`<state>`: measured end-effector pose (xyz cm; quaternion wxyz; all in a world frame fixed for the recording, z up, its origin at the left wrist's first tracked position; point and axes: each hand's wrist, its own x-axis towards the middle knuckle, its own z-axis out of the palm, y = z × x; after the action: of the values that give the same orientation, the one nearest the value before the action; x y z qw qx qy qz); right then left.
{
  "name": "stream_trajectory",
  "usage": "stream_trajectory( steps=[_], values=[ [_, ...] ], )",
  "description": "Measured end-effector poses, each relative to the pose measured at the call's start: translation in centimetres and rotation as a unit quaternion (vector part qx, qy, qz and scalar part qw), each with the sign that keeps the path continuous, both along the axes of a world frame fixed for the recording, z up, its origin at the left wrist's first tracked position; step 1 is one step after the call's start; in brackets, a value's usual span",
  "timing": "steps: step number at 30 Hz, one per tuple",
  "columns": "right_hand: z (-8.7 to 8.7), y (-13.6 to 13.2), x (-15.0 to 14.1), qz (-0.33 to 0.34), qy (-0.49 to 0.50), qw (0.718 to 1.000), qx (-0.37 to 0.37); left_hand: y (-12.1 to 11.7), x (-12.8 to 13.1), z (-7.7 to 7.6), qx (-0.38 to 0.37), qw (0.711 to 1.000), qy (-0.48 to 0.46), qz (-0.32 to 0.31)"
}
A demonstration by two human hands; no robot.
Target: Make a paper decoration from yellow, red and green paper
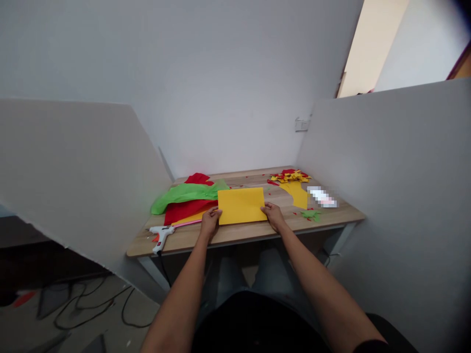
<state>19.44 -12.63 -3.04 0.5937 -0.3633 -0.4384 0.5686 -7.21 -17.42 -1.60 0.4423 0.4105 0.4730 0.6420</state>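
A rectangular yellow sheet (242,206), paper or felt, is held up over the front of the wooden table (224,237). My left hand (211,220) pinches its left edge, and my right hand (273,214) grips the right edge. Just left of my left hand lies a white glue gun (162,237) with an orange trigger and a pink stick reaching out of its back. Behind it are a crumpled green sheet (187,194) and red sheets (184,212). Nearest my right hand are a cut yellow piece (299,195) and green scraps (311,214).
A pile of red and yellow cut pieces (290,175) lies at the table's back right. Beside it is a blurred white item (323,196). Grey partitions stand at the left (73,162) and right (397,196). Black cables (91,309) run over the floor at lower left.
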Motion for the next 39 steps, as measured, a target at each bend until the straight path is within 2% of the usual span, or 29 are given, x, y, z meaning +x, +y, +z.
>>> stream_trajectory(
  steps=[7,14,20,23,28,32,39],
  values=[
    [-0.4,0.7,0.3,-0.049,-0.008,0.999,0.003,0.5,-0.5,-0.3,-0.007,1.000,0.015,-0.013],
    [0.3,-0.3,0.0,-0.033,-0.047,0.998,0.026,0.4,-0.4,-0.6,0.019,1.000,-0.003,0.017],
    [2.5,0.3,0.2,-0.083,-0.088,0.987,0.102,2.4,-1.0,1.1,0.081,0.993,0.013,0.081],
    [3.1,1.3,0.0,-0.102,-0.094,0.982,0.124,3.2,-0.7,1.4,0.088,0.993,0.014,0.075],
    [1.3,1.4,-0.8,-0.089,-0.082,0.987,0.104,2.2,0.8,-0.1,0.036,0.999,0.026,0.019],
    [-0.3,1.2,-0.8,-0.069,-0.072,0.992,0.077,1.6,0.7,-1.0,0.001,1.000,0.028,0.004],
    [-0.7,1.4,-0.4,-0.066,-0.064,0.994,0.057,2.0,0.0,-1.2,-0.001,1.000,0.020,0.007]
  ],
)
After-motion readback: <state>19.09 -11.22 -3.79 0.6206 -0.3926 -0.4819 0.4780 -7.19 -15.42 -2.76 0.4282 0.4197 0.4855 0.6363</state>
